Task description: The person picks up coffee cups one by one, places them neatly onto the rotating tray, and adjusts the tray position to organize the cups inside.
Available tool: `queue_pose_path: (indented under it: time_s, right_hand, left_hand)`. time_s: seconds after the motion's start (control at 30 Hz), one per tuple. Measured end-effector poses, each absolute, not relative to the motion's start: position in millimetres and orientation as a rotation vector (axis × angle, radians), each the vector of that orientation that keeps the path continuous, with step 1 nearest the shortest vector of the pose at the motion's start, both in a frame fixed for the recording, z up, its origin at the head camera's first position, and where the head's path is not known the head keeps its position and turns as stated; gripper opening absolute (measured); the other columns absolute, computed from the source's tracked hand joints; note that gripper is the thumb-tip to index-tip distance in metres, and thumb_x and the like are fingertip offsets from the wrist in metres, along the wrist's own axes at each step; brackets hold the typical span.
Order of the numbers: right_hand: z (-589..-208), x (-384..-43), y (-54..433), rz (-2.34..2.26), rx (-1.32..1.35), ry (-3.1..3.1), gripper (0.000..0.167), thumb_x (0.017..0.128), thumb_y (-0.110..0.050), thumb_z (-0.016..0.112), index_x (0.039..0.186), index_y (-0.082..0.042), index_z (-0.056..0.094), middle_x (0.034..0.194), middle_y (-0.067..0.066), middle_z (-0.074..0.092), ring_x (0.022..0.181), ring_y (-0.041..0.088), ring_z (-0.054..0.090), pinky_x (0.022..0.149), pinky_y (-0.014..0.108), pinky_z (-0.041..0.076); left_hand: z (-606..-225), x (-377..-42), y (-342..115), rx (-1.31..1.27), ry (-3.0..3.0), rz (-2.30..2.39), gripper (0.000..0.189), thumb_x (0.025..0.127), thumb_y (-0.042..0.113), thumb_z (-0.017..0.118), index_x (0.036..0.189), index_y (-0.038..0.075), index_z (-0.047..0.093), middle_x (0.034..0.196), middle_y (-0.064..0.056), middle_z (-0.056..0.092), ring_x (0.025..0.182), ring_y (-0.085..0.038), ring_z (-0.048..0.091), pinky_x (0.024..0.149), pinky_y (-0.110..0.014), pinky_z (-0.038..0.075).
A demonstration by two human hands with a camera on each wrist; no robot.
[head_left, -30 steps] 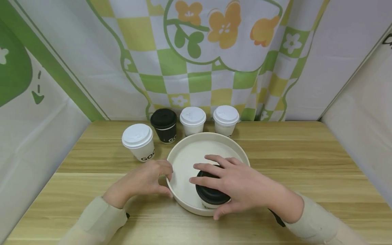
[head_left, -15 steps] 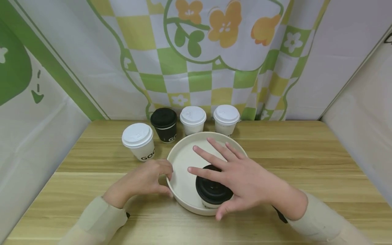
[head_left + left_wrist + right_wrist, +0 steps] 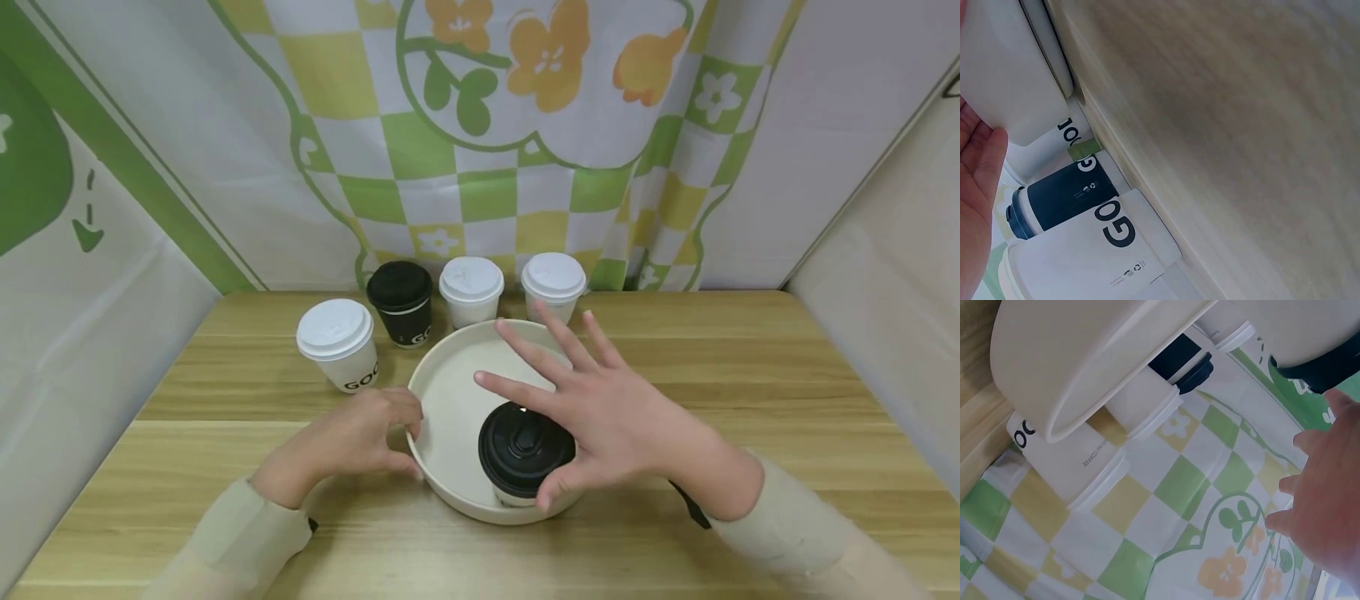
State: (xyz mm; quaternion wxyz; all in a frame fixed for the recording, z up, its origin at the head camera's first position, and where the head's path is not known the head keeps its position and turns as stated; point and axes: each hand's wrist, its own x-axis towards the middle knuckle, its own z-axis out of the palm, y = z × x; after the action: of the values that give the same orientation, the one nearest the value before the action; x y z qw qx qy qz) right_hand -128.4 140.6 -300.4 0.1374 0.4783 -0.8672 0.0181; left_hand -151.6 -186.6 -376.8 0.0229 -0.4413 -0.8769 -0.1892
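A round cream tray (image 3: 450, 417) lies on the wooden table with a black-lidded paper cup (image 3: 519, 446) standing inside it, toward its front right. My left hand (image 3: 360, 437) holds the tray's left rim, its fingers hooked over the edge and the thumb low outside. In the left wrist view that hand (image 3: 975, 200) is beside the tray's pale wall (image 3: 1010, 69). My right hand (image 3: 615, 417) is spread wide at the right of the cup, covering part of the lid's right edge. The right wrist view has its fingers stretched out below the cup's dark lid (image 3: 1329, 369).
Behind the tray stand a black cup (image 3: 401, 304) and two white-lidded cups (image 3: 471, 292). Another white-lidded cup (image 3: 337, 342) is at the left, beyond my left hand. A checked floral curtain (image 3: 487, 192) hangs along the table's back edge.
My right hand has gone from fingers over the lid to spread fingers, drawing back rightward and uncovering more of it. The cup stays in the tray; my left hand keeps its place.
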Motion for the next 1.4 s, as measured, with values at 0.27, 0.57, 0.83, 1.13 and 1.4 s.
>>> queue_pose_path:
  time_s: [0.27, 0.57, 0.83, 1.13, 1.4]
  right_hand:
    - [-295, -138, 147, 0.066, 1.339, -2.568, 0.108, 0.066, -0.097, 0.013, 0.159, -0.040, 0.012, 0.169, 0.004, -0.005, 0.152, 0.037, -0.020, 0.112, 0.078, 0.010]
    - [-293, -154, 153, 0.045, 1.291, -2.635, 0.107, 0.070, -0.096, 0.020, 0.159, -0.039, 0.008, 0.168, 0.001, -0.012, 0.152, 0.034, -0.023, 0.113, 0.076, 0.006]
    - [-290, -166, 153, 0.029, 1.241, -2.658, 0.109, 0.071, -0.090, 0.050, 0.159, -0.041, 0.008, 0.169, 0.001, -0.010, 0.152, 0.040, -0.017, 0.112, 0.077, 0.010]
    - [-289, -187, 156, 0.027, 1.167, -2.762, 0.106, 0.077, -0.078, 0.060, 0.158, -0.042, 0.003, 0.168, -0.001, -0.015, 0.150, 0.032, -0.027, 0.114, 0.076, 0.004]
    - [-291, -210, 161, 0.060, 1.100, -2.846, 0.102, 0.082, -0.074, 0.059, 0.159, -0.039, 0.002, 0.167, 0.001, -0.016, 0.151, 0.035, -0.024, 0.116, 0.073, 0.000]
  left_hand:
    - [-377, -152, -188, -1.370, -2.708, -0.585, 0.037, 0.066, 0.044, 0.087, 0.077, 0.019, 0.061, 0.087, 0.010, 0.062, 0.083, -0.005, 0.057, 0.075, -0.027, 0.053]
    - [-377, -152, -188, -1.370, -2.707, -0.595, 0.037, 0.067, 0.045, 0.086, 0.077, 0.019, 0.062, 0.088, 0.009, 0.063, 0.084, -0.006, 0.058, 0.076, -0.027, 0.053]
    - [-377, -151, -187, -1.361, -2.725, -0.595, 0.037, 0.067, 0.043, 0.087, 0.077, 0.019, 0.061, 0.088, 0.009, 0.063, 0.085, -0.006, 0.058, 0.078, -0.028, 0.054]
    - [-376, -149, -187, -1.344, -2.737, -0.624, 0.036, 0.066, 0.041, 0.088, 0.077, 0.019, 0.062, 0.090, 0.008, 0.064, 0.087, -0.006, 0.059, 0.080, -0.028, 0.054]
    - [-377, -150, -188, -1.348, -2.742, -0.624, 0.034, 0.069, 0.042, 0.086, 0.077, 0.019, 0.062, 0.091, 0.008, 0.065, 0.088, -0.006, 0.059, 0.081, -0.028, 0.054]
